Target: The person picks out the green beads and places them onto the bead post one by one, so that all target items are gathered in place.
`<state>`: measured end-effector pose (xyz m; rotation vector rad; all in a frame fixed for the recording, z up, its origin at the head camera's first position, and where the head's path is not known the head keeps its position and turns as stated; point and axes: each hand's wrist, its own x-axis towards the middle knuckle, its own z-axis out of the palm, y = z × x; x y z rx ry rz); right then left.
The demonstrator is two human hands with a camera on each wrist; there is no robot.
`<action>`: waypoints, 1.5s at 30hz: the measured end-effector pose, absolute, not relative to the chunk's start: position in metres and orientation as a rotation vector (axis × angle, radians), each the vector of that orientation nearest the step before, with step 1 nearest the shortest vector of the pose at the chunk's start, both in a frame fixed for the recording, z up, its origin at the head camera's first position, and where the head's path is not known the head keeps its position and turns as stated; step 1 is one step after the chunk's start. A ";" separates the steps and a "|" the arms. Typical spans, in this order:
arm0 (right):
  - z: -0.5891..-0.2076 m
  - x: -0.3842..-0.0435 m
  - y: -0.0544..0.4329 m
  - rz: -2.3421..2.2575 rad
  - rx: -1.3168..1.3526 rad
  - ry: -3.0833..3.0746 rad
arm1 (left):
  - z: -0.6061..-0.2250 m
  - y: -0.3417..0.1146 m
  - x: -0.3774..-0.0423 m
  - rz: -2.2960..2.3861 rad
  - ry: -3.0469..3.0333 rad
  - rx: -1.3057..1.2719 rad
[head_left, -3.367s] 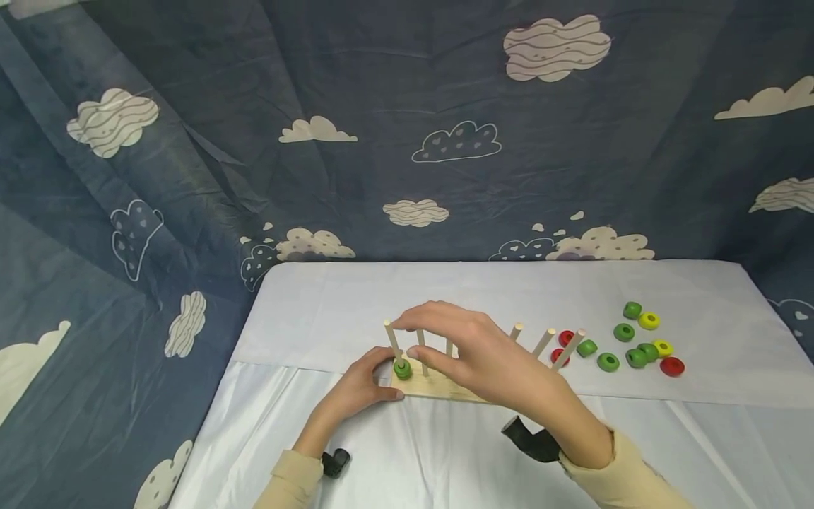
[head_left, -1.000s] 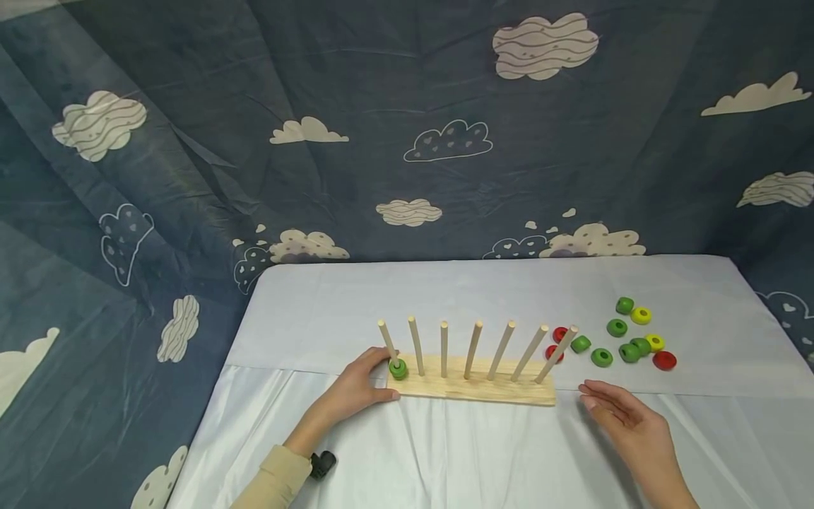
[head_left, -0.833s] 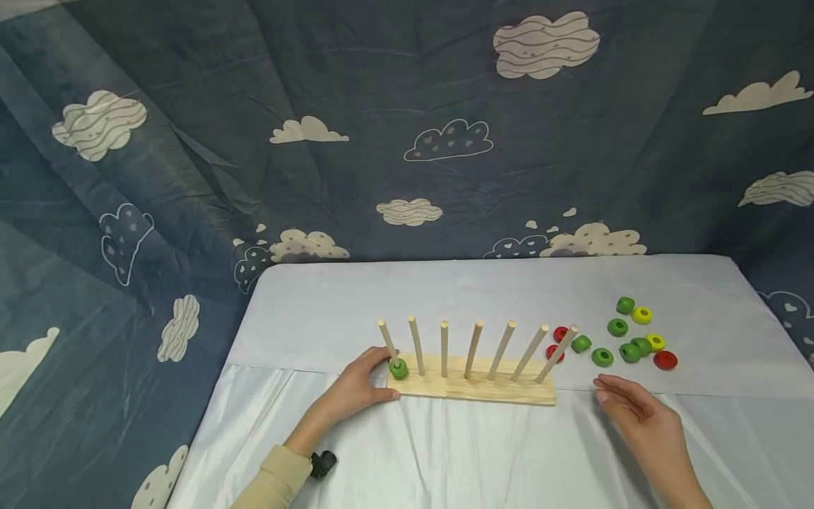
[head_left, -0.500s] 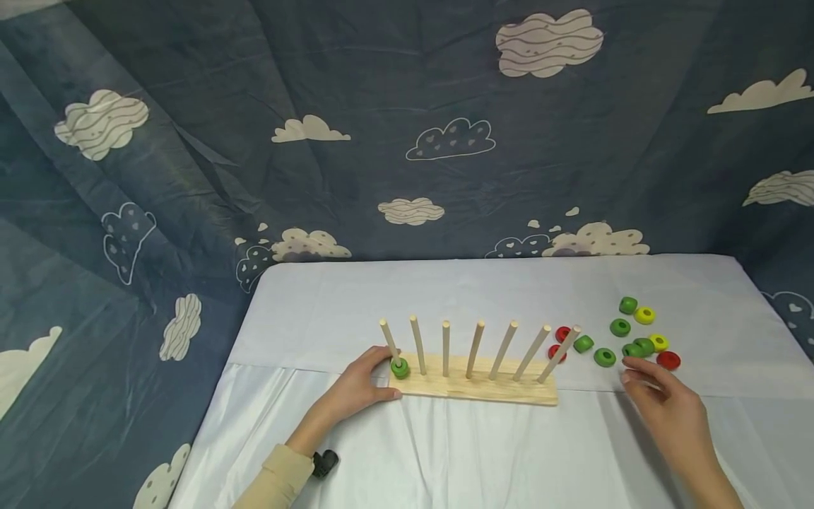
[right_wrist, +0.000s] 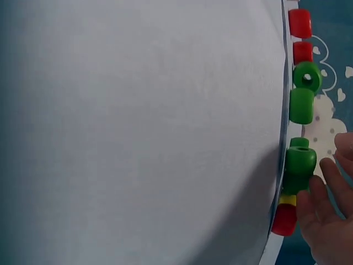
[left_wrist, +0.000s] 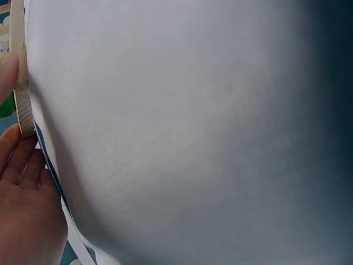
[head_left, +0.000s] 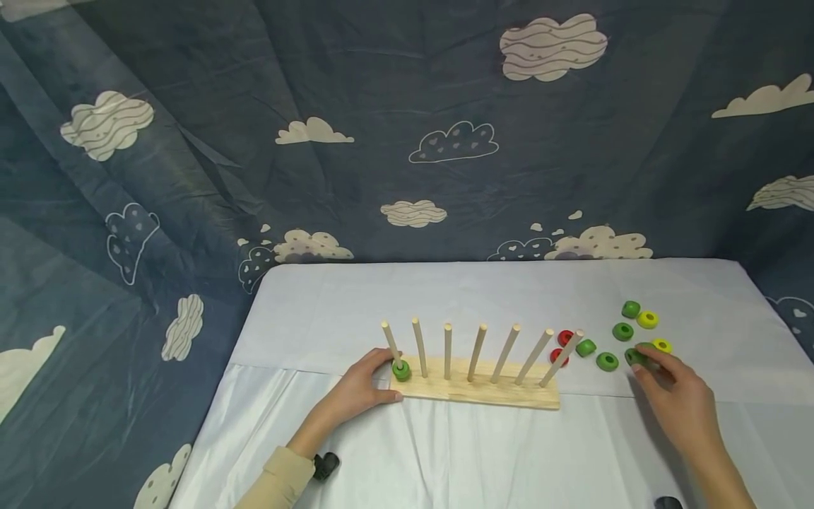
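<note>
My left hand (head_left: pixel 357 385) holds the left end of a wooden peg board (head_left: pixel 445 387), thumb at its front edge and fingers round its end. The board's end (left_wrist: pixel 23 107) also shows in the left wrist view. Several upright pegs stand on it, and green beads (head_left: pixel 401 370) sit on the leftmost peg. My right hand (head_left: pixel 683 403) is over the loose beads at the right, fingers loosely bent and spread, with fingertips right by a green bead (right_wrist: pixel 300 160). A red bead (right_wrist: pixel 284 220) lies close to these fingers in the right wrist view; the hand hides it in the head view.
Other loose beads lie around: green beads (head_left: pixel 607 361), yellow beads (head_left: pixel 648 319) and red beads (head_left: pixel 565 338), the red ones behind the rightmost peg. A white cloth (head_left: pixel 483 452) covers the table. Behind it hangs a dark cloud-print curtain (head_left: pixel 356 177).
My right hand has moved from over the pegs out to the right, then forward to the loose beads, its fingers now among them. The left hand stays on the board.
</note>
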<state>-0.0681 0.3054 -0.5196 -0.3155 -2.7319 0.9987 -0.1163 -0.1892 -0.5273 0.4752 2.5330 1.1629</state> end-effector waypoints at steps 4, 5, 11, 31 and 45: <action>-0.523 -0.072 0.308 0.993 -0.312 -2.760 | -0.528 -0.189 -0.117 1.164 2.530 0.469; -0.523 -0.073 0.308 0.989 -0.307 -2.767 | -0.528 -0.189 -0.117 1.162 2.529 0.465; -0.529 -0.077 0.313 0.959 -0.271 -2.804 | -0.528 -0.188 -0.117 1.162 2.534 0.462; -0.531 -0.076 0.316 0.931 -0.321 -2.905 | -0.528 -0.188 -0.116 1.160 2.537 0.455; -0.527 -0.065 0.315 1.070 -0.489 -2.802 | -0.527 -0.188 -0.116 1.174 2.524 0.448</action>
